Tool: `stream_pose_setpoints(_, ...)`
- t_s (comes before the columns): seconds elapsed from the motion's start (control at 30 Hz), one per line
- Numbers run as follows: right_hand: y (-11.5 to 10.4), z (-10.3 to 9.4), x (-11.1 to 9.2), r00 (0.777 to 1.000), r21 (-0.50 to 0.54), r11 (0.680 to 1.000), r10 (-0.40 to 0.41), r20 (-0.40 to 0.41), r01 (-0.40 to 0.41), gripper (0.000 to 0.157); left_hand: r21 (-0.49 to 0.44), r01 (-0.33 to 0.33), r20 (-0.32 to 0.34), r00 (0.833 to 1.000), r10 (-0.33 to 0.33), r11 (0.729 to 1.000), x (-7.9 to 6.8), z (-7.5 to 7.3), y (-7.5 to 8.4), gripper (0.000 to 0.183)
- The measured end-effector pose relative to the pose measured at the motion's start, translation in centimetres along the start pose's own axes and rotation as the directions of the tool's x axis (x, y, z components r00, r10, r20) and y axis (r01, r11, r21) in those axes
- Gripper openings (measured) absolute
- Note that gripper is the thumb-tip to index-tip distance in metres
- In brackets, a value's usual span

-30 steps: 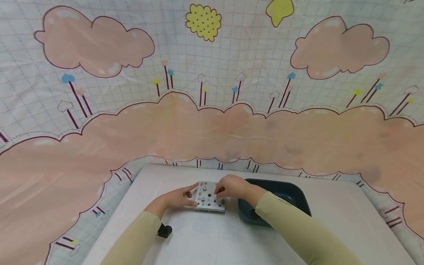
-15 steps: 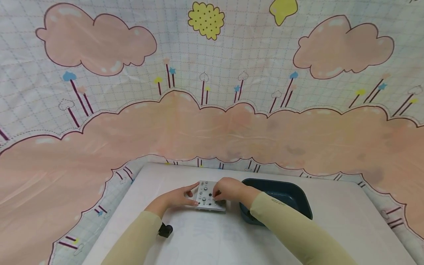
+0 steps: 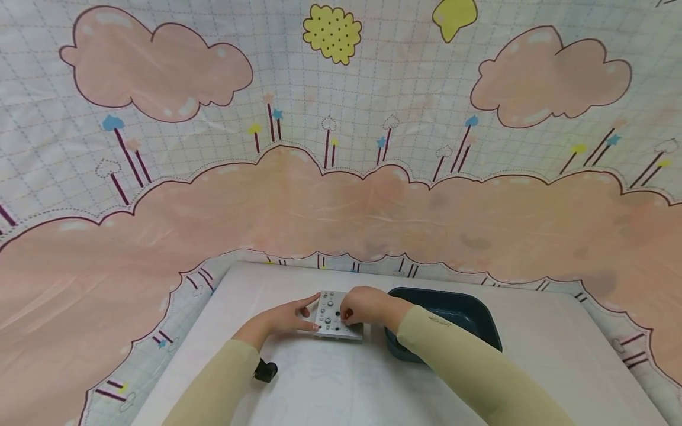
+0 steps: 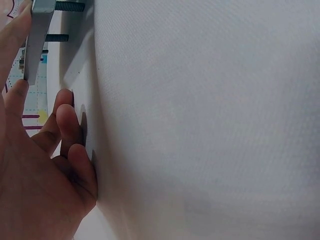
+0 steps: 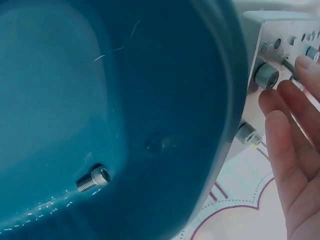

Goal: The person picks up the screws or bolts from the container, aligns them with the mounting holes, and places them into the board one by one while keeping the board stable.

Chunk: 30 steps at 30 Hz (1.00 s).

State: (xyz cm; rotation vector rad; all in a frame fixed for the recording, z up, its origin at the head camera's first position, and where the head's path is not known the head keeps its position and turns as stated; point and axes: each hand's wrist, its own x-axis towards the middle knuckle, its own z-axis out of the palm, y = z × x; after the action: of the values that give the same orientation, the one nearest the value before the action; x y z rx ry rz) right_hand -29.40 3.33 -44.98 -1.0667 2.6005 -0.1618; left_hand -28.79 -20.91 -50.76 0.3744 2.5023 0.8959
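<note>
A silver metal plate studded with several socket-head bolts sits mid-table; threaded bolt ends stick out beneath it in the left wrist view. My left hand holds its left side, thumb and index finger at two corners, the other fingers loosely bent near the white surface. Over the plate's right part, my right hand pinches a thin dark screw between thumb and fingertip, at the plate's face. A larger bolt stands beside those fingertips. From the head view the right hand hides the screw.
Right of the plate stands a dark blue tray, partly under my right forearm. One loose socket-head bolt lies in it. A small black device shows at my left wrist. A patterned cloth hangs behind the white table.
My right hand has shifted slightly left and nearer over the plate, its forearm following. The left hand keeps its place on the plate.
</note>
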Motion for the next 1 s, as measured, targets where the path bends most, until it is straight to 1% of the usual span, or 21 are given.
stream_pose_setpoints(0.23,0.0,-0.3,-0.4,1.0,0.017,1.0,0.024,0.008,-0.024,0.005,-0.003,-0.007,-0.002,1.0,0.007,1.0,0.0,0.0,0.3,0.091)
stream_pose_setpoints(0.4,0.9,-0.9,-1.0,0.999,0.086,0.995,0.042,0.002,-0.042,0.012,0.008,-0.005,0.001,1.0,0.005,1.0,-0.1,-0.1,0.3,0.091)
stream_pose_setpoints(0.47,1.5,-1.3,-1.3,0.999,0.111,0.993,0.035,-0.013,-0.033,0.014,0.014,-0.008,0.001,1.0,0.008,1.0,-0.1,-0.1,0.2,0.092)
stream_pose_setpoints(0.53,2.1,-1.4,-1.8,0.999,0.114,0.993,0.017,-0.048,-0.012,0.016,0.012,-0.007,0.002,1.0,0.007,1.0,0.0,-0.1,0.1,0.092)
stream_pose_setpoints(0.63,3.2,-1.8,-2.7,0.996,0.13,0.992,0.014,-0.09,-0.002,0.018,0.009,-0.01,-0.004,1.0,0.01,1.0,0.2,0.0,-0.2,0.092)
stream_pose_setpoints(0.77,4.7,-2.2,-4.5,0.992,0.184,0.983,0.051,-0.114,-0.029,0.02,0.004,-0.007,-0.013,1.0,0.007,1.0,0.6,0.1,-0.4,0.092)
stream_pose_setpoints(0.93,7.2,-1.7,-6.8,0.984,0.188,0.981,0.072,-0.161,-0.041,0.02,0.012,0.004,-0.022,1.0,-0.004,1.0,0.8,0.3,-0.4,0.092)
stream_pose_setpoints(1.0,8.2,-1.3,-7.6,0.982,0.191,0.98,0.091,-0.164,-0.059,0.021,0.013,0.007,-0.022,1.0,-0.007,1.0,0.8,0.3,-0.4,0.092)
